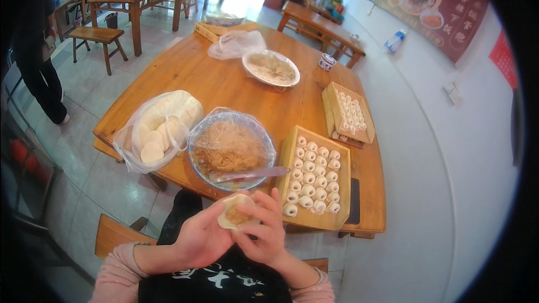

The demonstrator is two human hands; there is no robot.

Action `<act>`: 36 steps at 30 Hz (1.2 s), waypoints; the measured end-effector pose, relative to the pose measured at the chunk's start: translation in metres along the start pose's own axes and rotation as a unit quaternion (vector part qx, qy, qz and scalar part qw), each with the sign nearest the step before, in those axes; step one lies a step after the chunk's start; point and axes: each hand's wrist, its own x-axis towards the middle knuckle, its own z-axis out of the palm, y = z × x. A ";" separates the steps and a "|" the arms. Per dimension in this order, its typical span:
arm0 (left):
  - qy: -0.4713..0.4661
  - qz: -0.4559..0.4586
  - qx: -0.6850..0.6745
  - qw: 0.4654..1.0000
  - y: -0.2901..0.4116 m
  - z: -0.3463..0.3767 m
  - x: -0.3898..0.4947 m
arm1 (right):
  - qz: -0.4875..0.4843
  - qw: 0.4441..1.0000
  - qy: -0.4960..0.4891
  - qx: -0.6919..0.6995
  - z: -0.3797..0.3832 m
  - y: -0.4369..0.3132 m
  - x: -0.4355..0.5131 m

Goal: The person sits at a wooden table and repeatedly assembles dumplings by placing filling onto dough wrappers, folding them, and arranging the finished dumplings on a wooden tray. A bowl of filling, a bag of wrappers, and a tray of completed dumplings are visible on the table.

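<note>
Between my two hands, above my lap, is a round dough wrapper [226, 220] with a lump of brown filling [238, 214] on it. My left hand [201, 232] supports the wrapper from the left, and my right hand [265, 226] has its fingers on the right edge. Just beyond them stands a bowl of filling [229, 145], its rim covered with clear plastic film. A spatula [257, 173] lies across the near side of the bowl, its handle pointing right. Left of the bowl, a clear plastic bag [126, 151] holds stacked round wrappers [162, 132].
A wooden tray [322, 134] of folded dumplings [308, 179] sits at the table's right, with another dumpling tray [347, 111] behind it. Farther back are a plate of pale food [271, 68], a plastic bag [238, 44] and a small jar [327, 62]. A person [40, 59] stands at left.
</note>
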 end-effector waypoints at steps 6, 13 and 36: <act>0.012 -0.003 -0.006 1.000 0.003 0.003 -0.001 | -0.001 0.999 -0.020 -0.044 -0.016 -0.012 0.005; 0.023 -0.008 0.005 1.000 0.000 -0.001 0.004 | 0.051 0.955 -0.286 -0.069 -0.049 -0.018 0.058; 0.008 -0.012 -0.027 1.000 0.006 -0.015 0.007 | 0.128 0.885 -0.440 -0.075 -0.026 -0.023 0.092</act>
